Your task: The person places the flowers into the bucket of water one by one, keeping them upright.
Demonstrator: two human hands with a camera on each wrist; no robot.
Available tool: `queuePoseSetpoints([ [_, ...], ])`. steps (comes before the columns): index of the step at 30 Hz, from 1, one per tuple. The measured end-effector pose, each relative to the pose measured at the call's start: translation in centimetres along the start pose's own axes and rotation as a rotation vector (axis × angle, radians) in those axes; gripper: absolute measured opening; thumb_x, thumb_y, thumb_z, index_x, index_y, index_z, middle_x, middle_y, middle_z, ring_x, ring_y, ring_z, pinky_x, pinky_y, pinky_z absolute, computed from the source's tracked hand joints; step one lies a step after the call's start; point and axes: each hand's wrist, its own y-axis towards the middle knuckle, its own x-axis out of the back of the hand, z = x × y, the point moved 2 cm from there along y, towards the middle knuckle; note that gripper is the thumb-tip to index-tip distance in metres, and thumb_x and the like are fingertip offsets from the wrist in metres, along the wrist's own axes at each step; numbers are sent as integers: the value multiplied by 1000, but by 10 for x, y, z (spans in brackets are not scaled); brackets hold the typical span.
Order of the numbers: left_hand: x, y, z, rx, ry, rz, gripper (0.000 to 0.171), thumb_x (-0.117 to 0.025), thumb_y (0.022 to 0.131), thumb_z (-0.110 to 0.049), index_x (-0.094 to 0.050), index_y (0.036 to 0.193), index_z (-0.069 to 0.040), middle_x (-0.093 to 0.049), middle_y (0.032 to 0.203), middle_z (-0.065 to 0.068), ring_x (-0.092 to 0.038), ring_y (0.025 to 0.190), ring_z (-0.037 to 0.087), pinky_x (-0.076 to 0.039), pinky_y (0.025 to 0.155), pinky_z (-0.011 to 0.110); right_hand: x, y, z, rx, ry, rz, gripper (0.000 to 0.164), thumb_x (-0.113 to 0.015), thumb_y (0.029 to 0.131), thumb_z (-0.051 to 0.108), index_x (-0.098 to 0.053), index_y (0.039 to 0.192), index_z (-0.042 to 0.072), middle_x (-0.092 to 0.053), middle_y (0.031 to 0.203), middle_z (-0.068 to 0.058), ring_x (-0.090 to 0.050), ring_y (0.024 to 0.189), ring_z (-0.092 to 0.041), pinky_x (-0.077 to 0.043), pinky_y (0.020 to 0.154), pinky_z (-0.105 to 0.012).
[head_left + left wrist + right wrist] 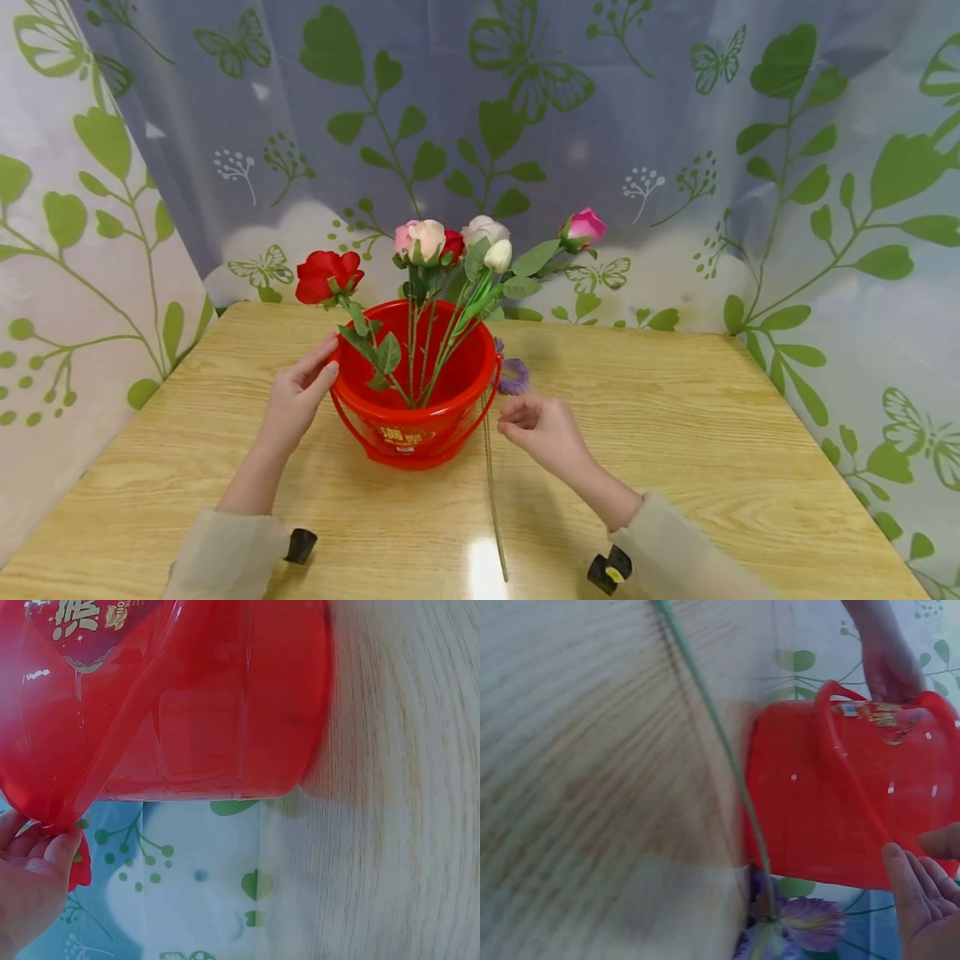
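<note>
A red plastic bucket (459, 423) stands upright on the table, holding several artificial flowers. They include a red rose (328, 277) leaning left, a peach rose (427, 240), a white bud (498, 256) and a pink rose (585, 227) leaning right. My left hand (291, 404) grips the bucket's left rim between thumb and fingers, beside the handle joint. Just right of the bucket hovers my right hand (546, 433), its fingers loosely bent and holding nothing. A purple flower (810, 922) lies on the table beside the bucket, its long green stem (491, 492) pointing toward me; part of the bloom is hidden.
The bucket's red handle (859, 787) hangs down across its front. A wooden table (675, 433) extends to both sides. Behind it hangs a curtain (660, 100) printed with leaves and butterflies. Small black devices (301, 546) sit by both sleeves.
</note>
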Motion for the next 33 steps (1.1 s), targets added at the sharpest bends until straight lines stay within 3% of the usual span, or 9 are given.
queuePoseSetpoints([
  [15, 0, 1, 1, 4, -8, -6, 38, -51, 90, -6, -45, 124, 8, -40, 131, 19, -40, 118, 10, -35, 87, 10, -18, 13, -48, -183, 22, 103, 24, -62, 71, -4, -60, 91, -15, -64, 74, -15, -60, 67, -20, -50, 57, -25],
  [19, 0, 1, 2, 4, -14, -12, 38, -50, 90, -6, -45, 124, 9, -40, 131, 18, -40, 118, 13, -35, 87, 10, -24, 16, -54, -246, 83, 126, 25, -60, 71, -6, -57, 94, -18, -63, 75, -18, -61, 64, -21, -52, 56, -28],
  [24, 0, 1, 1, 6, -12, -14, 38, -50, 90, -6, -45, 124, 8, -40, 131, 18, -40, 118, 13, -36, 87, 10, -31, 19, -57, -333, 140, 123, 25, -60, 69, -8, -57, 93, -17, -62, 70, -14, -58, 56, -16, -53, 54, -29],
  [33, 0, 0, 0, 9, -5, -9, 38, -50, 90, -6, -45, 125, 8, -40, 131, 18, -40, 117, 7, -35, 87, 10, -41, 19, -63, -363, 195, 191, 17, -57, 76, -8, -55, 91, -17, -61, 68, -14, -61, 58, -22, -53, 55, -31],
])
